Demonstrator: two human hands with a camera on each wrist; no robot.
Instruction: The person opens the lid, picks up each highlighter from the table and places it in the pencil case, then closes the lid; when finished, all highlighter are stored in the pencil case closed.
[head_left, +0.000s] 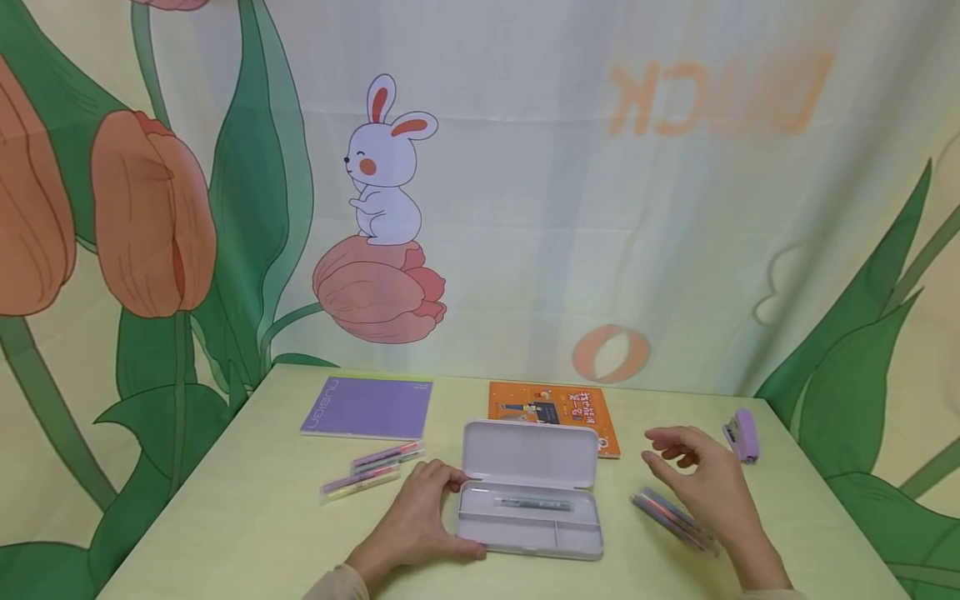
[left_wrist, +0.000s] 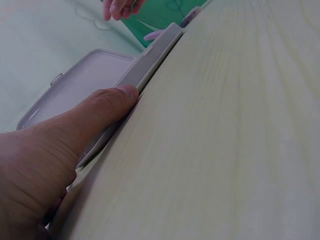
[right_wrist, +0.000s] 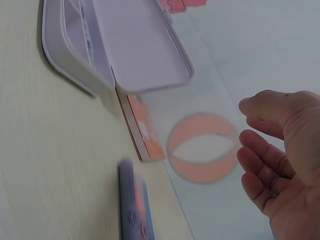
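Observation:
A pale grey-lilac pencil case [head_left: 529,454] lies on the table with its lid raised. Inside its back compartment is a single greyish pen [head_left: 534,503]; the two front compartments hold nothing visible. My left hand [head_left: 420,521] grips the case's left end, thumb along the front edge [left_wrist: 107,107] and fingers at the back corner. To the right, my right hand [head_left: 708,479] hovers with loosely curled fingers and nothing in them. Below it lie several pens [head_left: 675,521] in a small bundle, also seen blurred in the right wrist view.
Left of the case lie several purple, pink and yellow pens [head_left: 360,483]. Behind them is a purple notebook [head_left: 367,408]. An orange book [head_left: 555,408] lies partly behind the raised lid. A purple stapler [head_left: 742,435] sits at the far right. A printed curtain [head_left: 510,208] hangs behind the table.

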